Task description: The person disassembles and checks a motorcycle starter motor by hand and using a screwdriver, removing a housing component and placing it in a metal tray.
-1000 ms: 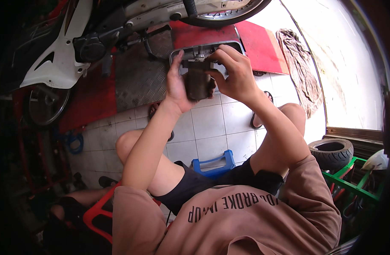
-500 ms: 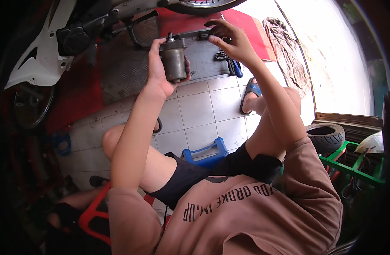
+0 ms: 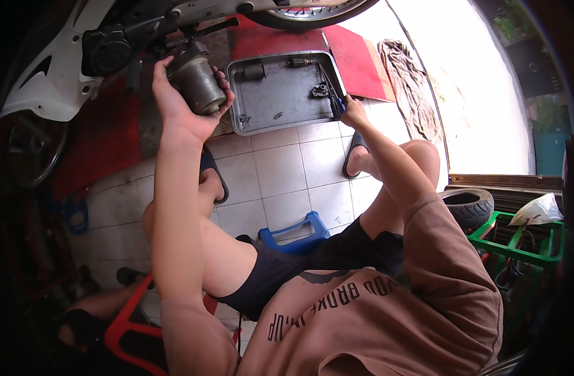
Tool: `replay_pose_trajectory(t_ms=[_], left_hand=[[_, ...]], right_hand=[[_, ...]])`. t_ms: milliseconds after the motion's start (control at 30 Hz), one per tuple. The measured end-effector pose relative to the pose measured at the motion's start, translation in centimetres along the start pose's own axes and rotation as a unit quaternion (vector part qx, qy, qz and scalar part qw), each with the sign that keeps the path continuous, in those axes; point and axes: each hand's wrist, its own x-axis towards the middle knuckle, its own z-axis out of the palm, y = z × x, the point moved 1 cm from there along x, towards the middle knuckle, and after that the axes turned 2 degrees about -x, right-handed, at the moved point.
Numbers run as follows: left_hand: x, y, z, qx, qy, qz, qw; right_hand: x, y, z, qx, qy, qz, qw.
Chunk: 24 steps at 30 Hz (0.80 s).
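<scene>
My left hand [image 3: 186, 109] is wrapped round a grey cylindrical starter motor [image 3: 200, 84], lifted left of a metal tray [image 3: 277, 94] and tilted. At the tray's right edge, my right hand [image 3: 354, 114] has its fingers closed on the blue handle of a screwdriver [image 3: 344, 101]; the hand partly covers the handle. A black-handled tool [image 3: 336, 106] lies right beside it. Inside the tray are a small dark metal part [image 3: 319, 91], a short cylinder [image 3: 254, 71], a rod-shaped part [image 3: 301, 62] and a few small screws [image 3: 243, 119].
A motorbike's white body panel [image 3: 46, 69] and wheel [image 3: 318, 15] stand beyond the tray, over a red platform [image 3: 262, 39]. A rag [image 3: 407, 88] lies at right, with a tyre [image 3: 468, 207] and green frame [image 3: 518, 247] nearer. A blue stool [image 3: 293, 237] is between my legs.
My left hand has carried the starter motor left and tilted it, uncovering the tray. My right hand has come down from above the tray onto the blue-handled screwdriver.
</scene>
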Motion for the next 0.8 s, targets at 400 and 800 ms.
replay_pose_trajectory(t_ms=[400,800], left_hand=[[-0.5,1.1,-0.7,-0.032,0.021,0.020,0.999],[1.6,0.4,-1.1,-0.077,-0.027,-0.025,0.996]], right_hand=[[1.2,-0.4,-4.6,0.119,-0.074,0.176,0.974],[-6.0,-6.4,-11.3,0.002,-0.072,-0.204,0.976]])
